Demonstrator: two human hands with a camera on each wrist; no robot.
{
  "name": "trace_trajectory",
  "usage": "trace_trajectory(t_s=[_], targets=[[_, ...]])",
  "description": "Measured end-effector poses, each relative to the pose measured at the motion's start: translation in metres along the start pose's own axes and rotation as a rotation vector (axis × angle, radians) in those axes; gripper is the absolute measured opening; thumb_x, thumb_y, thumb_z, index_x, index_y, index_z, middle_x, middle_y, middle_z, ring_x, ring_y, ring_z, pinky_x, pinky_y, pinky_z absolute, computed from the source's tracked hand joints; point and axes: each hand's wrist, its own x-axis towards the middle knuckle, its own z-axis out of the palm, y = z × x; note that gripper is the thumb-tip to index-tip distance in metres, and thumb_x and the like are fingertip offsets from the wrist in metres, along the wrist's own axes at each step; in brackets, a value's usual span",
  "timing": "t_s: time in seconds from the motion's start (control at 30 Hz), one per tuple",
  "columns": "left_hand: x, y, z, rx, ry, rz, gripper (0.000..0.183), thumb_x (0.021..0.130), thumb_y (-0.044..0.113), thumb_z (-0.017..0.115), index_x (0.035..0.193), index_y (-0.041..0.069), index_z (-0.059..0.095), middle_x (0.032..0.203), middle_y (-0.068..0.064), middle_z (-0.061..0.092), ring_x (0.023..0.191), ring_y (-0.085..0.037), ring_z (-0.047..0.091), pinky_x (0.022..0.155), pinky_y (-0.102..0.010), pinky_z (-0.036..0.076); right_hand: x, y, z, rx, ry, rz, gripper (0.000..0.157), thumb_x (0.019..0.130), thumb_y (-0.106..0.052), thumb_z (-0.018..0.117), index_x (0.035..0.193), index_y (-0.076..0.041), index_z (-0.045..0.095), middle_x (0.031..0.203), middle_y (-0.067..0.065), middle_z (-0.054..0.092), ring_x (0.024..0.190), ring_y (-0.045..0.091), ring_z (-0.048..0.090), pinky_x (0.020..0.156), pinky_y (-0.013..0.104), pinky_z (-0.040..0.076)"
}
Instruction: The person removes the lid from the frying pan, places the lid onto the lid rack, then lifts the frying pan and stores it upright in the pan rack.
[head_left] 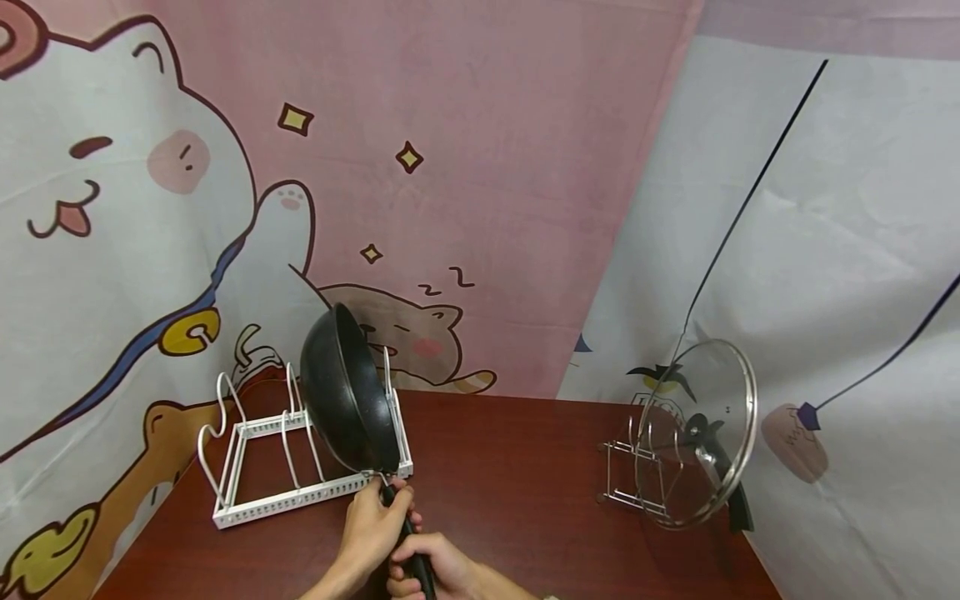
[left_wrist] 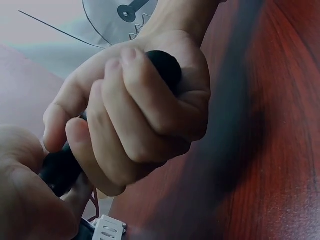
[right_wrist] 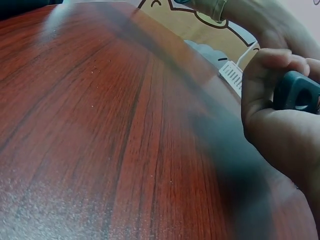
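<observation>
A black frying pan point(head_left: 341, 396) stands tilted on its side at the right end of a white rack point(head_left: 292, 498), its handle towards me. My left hand point(head_left: 372, 523) grips the handle close to the pan body. Farther down, my right hand point(head_left: 442, 565) wraps its fingers around the same handle. From the left wrist, the curled fingers of the right hand point(left_wrist: 135, 110) show around the black handle point(left_wrist: 165, 69), beside part of the left hand point(left_wrist: 25, 185). The handle's end point(right_wrist: 295, 92) pokes out of the right fist in the right wrist view. Whether the pan rests on the rack, I cannot tell.
On the table's right side, a glass lid point(head_left: 750, 417) with a metal rim leans upright in a small wire rack point(head_left: 633, 500). A dark-handled utensil point(head_left: 738, 504) is behind it. Patterned cloth point(head_left: 510, 167) hangs behind the reddish-brown table point(head_left: 510, 467).
</observation>
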Motion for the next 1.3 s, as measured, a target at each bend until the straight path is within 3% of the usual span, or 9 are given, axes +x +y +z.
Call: trace_trajectory(t_s=[0.23, 0.4, 0.6, 0.73, 0.93, 1.07, 1.17, 1.3], targets=[[-0.001, -0.001, -0.002, -0.036, -0.011, -0.014, 0.019, 0.105, 0.019, 0.073, 0.118, 0.006, 0.070, 0.085, -0.005, 0.080, 0.071, -0.014, 0.080, 0.070, -0.023, 0.059, -0.002, 0.001, 0.001, -0.022, 0.076, 0.015, 0.030, 0.103, -0.029, 0.040, 0.089, -0.025, 0.066, 0.069, -0.015, 0.045, 0.063, 0.002, 0.038, 0.063, 0.018, 0.032], [-0.003, 0.001, -0.004, -0.035, -0.021, -0.023, 0.022, 0.104, 0.019, 0.073, 0.122, 0.006, 0.070, 0.089, -0.006, 0.082, 0.073, -0.014, 0.081, 0.073, -0.023, 0.060, -0.003, 0.000, 0.003, -0.043, 0.129, -0.005, 0.030, 0.104, -0.029, 0.042, 0.095, -0.022, 0.070, 0.076, -0.013, 0.056, 0.072, 0.003, 0.046, 0.073, 0.019, 0.041], [-0.005, 0.004, -0.008, 0.175, 0.021, 0.039, 0.019, 0.102, 0.027, 0.075, 0.116, 0.015, 0.076, 0.087, 0.006, 0.083, 0.084, -0.008, 0.077, 0.082, -0.028, 0.056, -0.009, -0.003, 0.003, -0.058, 0.171, 0.023, 0.030, 0.105, -0.031, 0.045, 0.102, -0.024, 0.074, 0.088, -0.014, 0.071, 0.082, 0.000, 0.062, 0.082, 0.018, 0.051], [-0.006, 0.004, -0.012, 0.271, 0.046, 0.071, 0.017, 0.101, 0.032, 0.076, 0.113, 0.019, 0.078, 0.092, 0.007, 0.084, 0.094, -0.014, 0.078, 0.084, -0.037, 0.057, -0.014, -0.004, 0.002, -0.068, 0.142, 0.010, 0.029, 0.107, -0.033, 0.046, 0.108, -0.024, 0.073, 0.092, -0.014, 0.075, 0.085, -0.001, 0.067, 0.083, 0.016, 0.053], [-0.007, 0.003, -0.016, 0.294, 0.028, 0.084, 0.019, 0.101, 0.034, 0.076, 0.113, 0.019, 0.077, 0.093, 0.005, 0.084, 0.093, -0.016, 0.078, 0.082, -0.039, 0.057, -0.021, -0.003, 0.000, -0.100, 0.087, -0.026, 0.030, 0.110, -0.035, 0.046, 0.122, -0.017, 0.066, 0.104, -0.011, 0.079, 0.095, 0.003, 0.074, 0.093, 0.019, 0.056], [-0.008, 0.001, -0.018, 0.314, 0.007, 0.102, 0.015, 0.101, 0.034, 0.076, 0.107, 0.020, 0.073, 0.084, 0.009, 0.081, 0.087, -0.012, 0.076, 0.076, -0.037, 0.054, -0.027, -0.004, -0.002, -0.134, 0.068, -0.055, 0.050, 0.112, -0.036, 0.047, 0.143, 0.000, 0.059, 0.111, -0.008, 0.080, 0.105, 0.008, 0.076, 0.102, 0.026, 0.057], [-0.009, 0.001, -0.020, 0.331, -0.004, 0.121, 0.015, 0.100, 0.035, 0.077, 0.102, 0.022, 0.070, 0.083, 0.009, 0.080, 0.085, -0.012, 0.076, 0.073, -0.037, 0.053, -0.034, -0.006, -0.003, -0.155, 0.104, -0.054, 0.063, 0.113, -0.037, 0.049, 0.157, 0.007, 0.048, 0.115, -0.006, 0.080, 0.108, 0.010, 0.078, 0.102, 0.029, 0.059], [-0.011, 0.000, -0.026, 0.365, -0.006, 0.149, 0.016, 0.101, 0.036, 0.078, 0.104, 0.023, 0.071, 0.092, 0.007, 0.083, 0.089, -0.017, 0.080, 0.076, -0.040, 0.057, -0.043, -0.009, -0.001, -0.160, 0.204, -0.017, 0.056, 0.114, -0.038, 0.051, 0.158, -0.004, 0.051, 0.125, -0.003, 0.080, 0.112, 0.012, 0.078, 0.100, 0.030, 0.060]])
